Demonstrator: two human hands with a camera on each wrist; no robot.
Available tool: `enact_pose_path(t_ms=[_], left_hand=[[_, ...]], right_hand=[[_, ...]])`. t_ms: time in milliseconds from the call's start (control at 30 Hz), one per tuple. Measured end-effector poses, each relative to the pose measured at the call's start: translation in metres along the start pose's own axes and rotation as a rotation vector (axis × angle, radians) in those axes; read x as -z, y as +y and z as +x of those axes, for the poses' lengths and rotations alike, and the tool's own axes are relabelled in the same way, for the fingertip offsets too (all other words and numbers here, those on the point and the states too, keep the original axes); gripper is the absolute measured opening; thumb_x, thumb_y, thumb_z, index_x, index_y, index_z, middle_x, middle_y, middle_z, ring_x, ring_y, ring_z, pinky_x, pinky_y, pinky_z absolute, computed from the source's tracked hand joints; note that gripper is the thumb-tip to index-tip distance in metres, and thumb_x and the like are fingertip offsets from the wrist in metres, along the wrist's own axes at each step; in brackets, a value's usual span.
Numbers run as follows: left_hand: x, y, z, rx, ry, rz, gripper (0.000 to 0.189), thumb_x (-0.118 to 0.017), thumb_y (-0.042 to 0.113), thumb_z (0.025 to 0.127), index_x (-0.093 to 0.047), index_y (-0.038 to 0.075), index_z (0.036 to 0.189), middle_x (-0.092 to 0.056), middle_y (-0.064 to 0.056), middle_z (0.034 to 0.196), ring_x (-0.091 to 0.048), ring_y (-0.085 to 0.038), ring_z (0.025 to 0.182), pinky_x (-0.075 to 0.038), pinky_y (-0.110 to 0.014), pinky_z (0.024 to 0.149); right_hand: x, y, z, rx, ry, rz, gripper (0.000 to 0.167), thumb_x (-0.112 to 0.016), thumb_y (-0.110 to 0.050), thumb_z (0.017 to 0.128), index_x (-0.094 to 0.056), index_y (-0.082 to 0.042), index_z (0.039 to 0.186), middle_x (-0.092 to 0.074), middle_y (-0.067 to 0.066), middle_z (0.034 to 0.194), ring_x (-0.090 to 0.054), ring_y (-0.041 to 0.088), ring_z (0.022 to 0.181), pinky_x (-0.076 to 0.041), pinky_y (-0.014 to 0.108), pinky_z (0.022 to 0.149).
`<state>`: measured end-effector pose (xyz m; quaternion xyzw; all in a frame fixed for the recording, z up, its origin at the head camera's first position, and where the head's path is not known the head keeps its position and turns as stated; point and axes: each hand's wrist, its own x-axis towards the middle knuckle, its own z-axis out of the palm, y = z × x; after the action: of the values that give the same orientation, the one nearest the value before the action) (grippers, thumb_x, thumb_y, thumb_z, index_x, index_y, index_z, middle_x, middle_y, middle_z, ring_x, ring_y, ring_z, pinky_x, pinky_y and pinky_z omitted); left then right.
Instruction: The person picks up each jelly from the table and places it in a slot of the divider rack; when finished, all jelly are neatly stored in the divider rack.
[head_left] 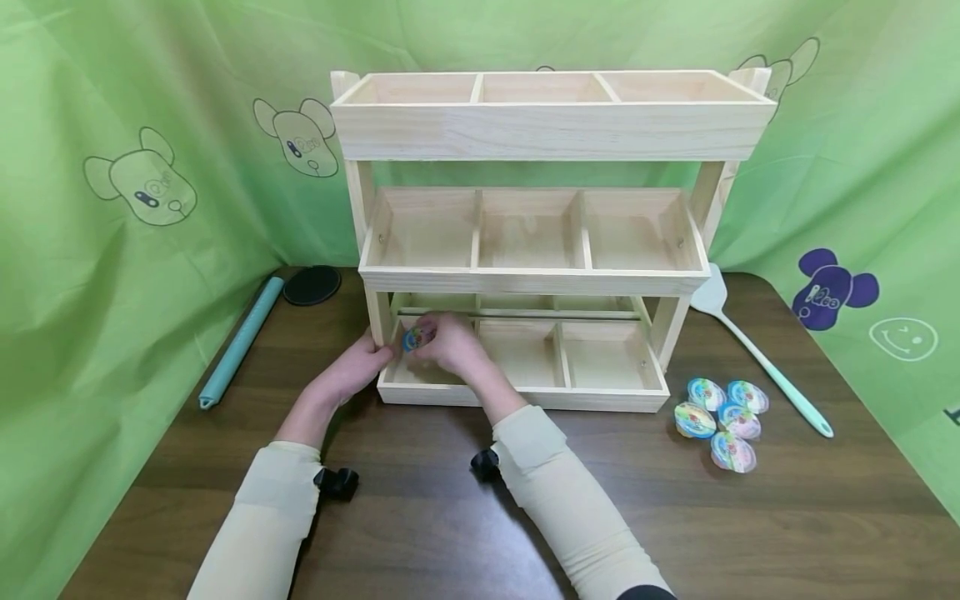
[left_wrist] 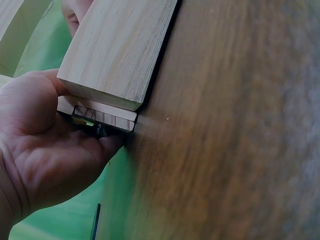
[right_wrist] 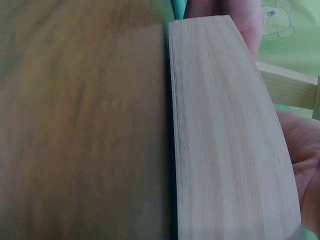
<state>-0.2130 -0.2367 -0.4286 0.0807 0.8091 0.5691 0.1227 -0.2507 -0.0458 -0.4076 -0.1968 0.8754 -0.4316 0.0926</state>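
A three-tier wooden shelf [head_left: 555,132] with divided trays stands on the table. My right hand [head_left: 453,343] pinches a small jelly cup [head_left: 415,337] with a colourful lid, inside the left compartment of the bottom tray. In the right wrist view the tray's front board [right_wrist: 225,130] hides most of that hand and the whole cup. My left hand [head_left: 358,364] grips the shelf's left side at the bottom. The left wrist view shows its thumb and fingers around the end of the shelf's foot [left_wrist: 120,119], beside the tray's front board [left_wrist: 115,50].
Several jelly cups [head_left: 733,452] lie grouped on the right of the table. A spatula with a mint handle [head_left: 780,379] lies behind them, its white head near the shelf's right leg. At the left are a teal rolled tube [head_left: 243,342] and a black disc [head_left: 312,285]. Green printed cloth [head_left: 150,292] surrounds the table.
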Motion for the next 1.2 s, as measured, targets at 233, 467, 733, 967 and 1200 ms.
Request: enact_pose_path(t_ms=[233,467,733,967,1200], left_hand=[[-0.001,-0.002,0.000,0.021,-0.009,-0.019,0.061,-0.040,0.012,0.105,-0.013,-0.009,0.156,-0.019,-0.029,0.158,-0.031,-0.040,0.142,-0.025,-0.053,0.116],[-0.001,0.000,0.001,0.019,-0.005,-0.015,0.064,-0.041,0.013,0.106,-0.009,-0.005,0.158,-0.018,-0.028,0.160,-0.027,-0.040,0.144,-0.023,-0.054,0.117],[-0.001,0.001,0.000,0.021,-0.010,-0.005,0.063,-0.040,0.013,0.106,-0.009,-0.007,0.157,-0.018,-0.028,0.159,-0.028,-0.040,0.143,-0.023,-0.054,0.117],[0.000,0.001,-0.001,0.018,-0.009,-0.007,0.064,-0.041,0.013,0.106,-0.009,-0.007,0.157,-0.018,-0.028,0.159,-0.028,-0.039,0.143,-0.023,-0.053,0.117],[0.000,0.001,0.000,0.024,-0.008,-0.002,0.064,-0.041,0.013,0.106,-0.008,-0.006,0.158,-0.016,-0.028,0.159,-0.027,-0.039,0.143,-0.023,-0.054,0.117]], right_hand=[[-0.005,0.000,0.000,0.050,0.024,-0.047,0.042,-0.089,-0.013,0.074,-0.074,-0.004,0.113,-0.070,0.002,0.090,-0.062,0.016,0.082,-0.051,0.026,0.073],[-0.007,0.000,0.001,0.049,0.035,-0.027,0.039,-0.090,-0.010,0.074,-0.074,0.000,0.108,-0.071,0.007,0.091,-0.063,0.019,0.082,-0.052,0.027,0.074],[-0.007,-0.002,0.000,0.008,0.045,-0.047,0.042,-0.090,-0.013,0.074,-0.074,0.000,0.111,-0.072,0.008,0.097,-0.064,0.021,0.088,-0.054,0.030,0.080],[-0.010,-0.004,-0.003,0.012,0.087,-0.022,0.037,-0.091,-0.009,0.073,-0.075,-0.001,0.105,-0.072,0.008,0.092,-0.064,0.020,0.084,-0.053,0.029,0.077],[-0.010,-0.005,-0.004,0.012,0.109,-0.028,0.024,-0.091,-0.012,0.073,-0.072,-0.004,0.086,-0.066,0.003,0.078,-0.057,0.015,0.072,-0.049,0.025,0.064]])
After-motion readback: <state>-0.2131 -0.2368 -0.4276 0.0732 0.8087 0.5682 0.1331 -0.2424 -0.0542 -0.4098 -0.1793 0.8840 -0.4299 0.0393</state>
